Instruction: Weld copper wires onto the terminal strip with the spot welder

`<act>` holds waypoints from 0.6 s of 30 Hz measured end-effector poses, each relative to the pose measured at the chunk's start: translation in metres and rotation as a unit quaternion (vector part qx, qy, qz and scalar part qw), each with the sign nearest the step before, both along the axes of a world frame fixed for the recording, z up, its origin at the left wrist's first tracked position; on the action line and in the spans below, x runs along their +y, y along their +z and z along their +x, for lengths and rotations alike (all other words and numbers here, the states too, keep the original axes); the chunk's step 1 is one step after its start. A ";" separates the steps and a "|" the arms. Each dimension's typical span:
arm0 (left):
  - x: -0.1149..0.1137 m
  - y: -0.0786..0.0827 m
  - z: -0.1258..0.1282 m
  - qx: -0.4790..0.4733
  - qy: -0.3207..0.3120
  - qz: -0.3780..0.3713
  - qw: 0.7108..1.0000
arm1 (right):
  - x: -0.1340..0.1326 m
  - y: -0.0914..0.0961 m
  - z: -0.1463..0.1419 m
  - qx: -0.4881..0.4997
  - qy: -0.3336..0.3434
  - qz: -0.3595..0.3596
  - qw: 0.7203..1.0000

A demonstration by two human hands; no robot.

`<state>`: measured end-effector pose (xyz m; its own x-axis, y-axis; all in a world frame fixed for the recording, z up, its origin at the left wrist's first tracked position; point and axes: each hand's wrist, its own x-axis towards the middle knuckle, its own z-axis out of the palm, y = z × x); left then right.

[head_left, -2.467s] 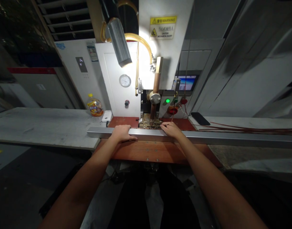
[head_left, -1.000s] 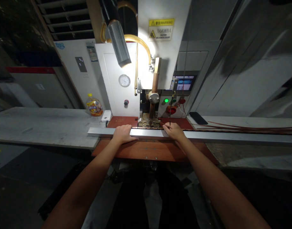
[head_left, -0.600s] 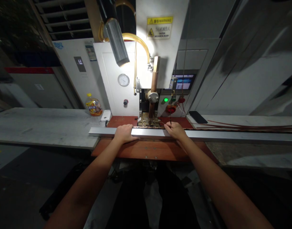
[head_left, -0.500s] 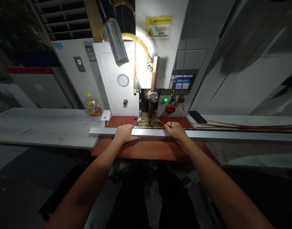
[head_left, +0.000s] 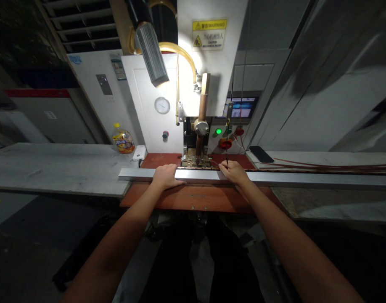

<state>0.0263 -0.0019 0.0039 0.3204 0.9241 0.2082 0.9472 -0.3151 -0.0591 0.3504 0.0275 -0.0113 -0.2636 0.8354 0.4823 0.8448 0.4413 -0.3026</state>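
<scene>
A long silver metal bar (head_left: pixel 199 175) lies across the front of a white bench machine (head_left: pixel 208 59). My left hand (head_left: pixel 165 176) is wrapped over the bar near its left end, the thumb along the near side. Farther right, my right hand (head_left: pixel 234 172) rests against the bar with its fingers pinched round a thin dark rod (head_left: pixel 227 156), which points upward below a hanging cord. Between the hands, a copper-coloured electrode (head_left: pixel 199 145) comes down to a small metal fixture (head_left: pixel 194 159) just behind the bar. The fingertips' exact contact is too small to make out.
A reddish-brown board (head_left: pixel 180 197) lies under the bar. Thin brown strips (head_left: pixel 322 166) and a black phone (head_left: pixel 261 154) are on the right bench. On the left stand a bottle (head_left: pixel 123 139) and a white box (head_left: pixel 139 153). A lamp (head_left: pixel 152 54) hangs above.
The bar has slid very slightly to the right, and both hands have shifted with it. Their grips look the same. The lit digits on the left cabinet's display no longer show clearly.
</scene>
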 end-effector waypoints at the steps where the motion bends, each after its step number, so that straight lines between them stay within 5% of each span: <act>1: 0.000 0.000 0.000 0.000 -0.001 0.001 1.000 | 0.000 0.001 0.000 -0.002 0.000 -0.001 1.000; 18: 0.002 -0.002 0.010 -0.016 0.000 -0.009 1.000 | 0.000 0.003 0.011 0.012 0.007 -0.004 1.000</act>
